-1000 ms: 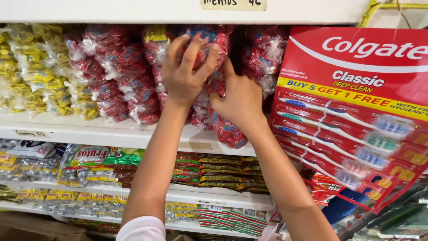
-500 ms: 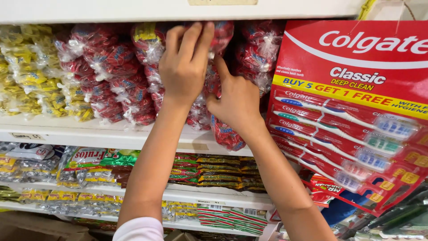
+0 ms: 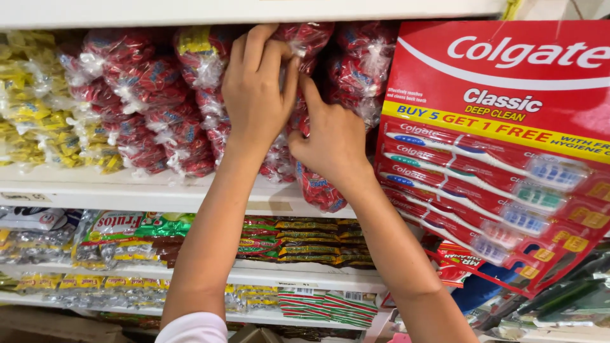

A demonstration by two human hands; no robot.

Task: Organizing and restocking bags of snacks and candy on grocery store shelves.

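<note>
both hands up on the top shelf point(image 3: 159, 194), left hand point(image 3: 257, 95) and right hand point(image 3: 330, 136) each with a closed grip on the red candy bags point(image 3: 305, 44), toothbrush card point(image 3: 508, 146) hanging to the right

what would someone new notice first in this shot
Two bare hands meet at top centre: the left hand and right hand press into clear bags of red-wrapped candy on the upper shelf. At right hangs a big red card of toothbrushes; yellow candy bags sit far left.
</note>
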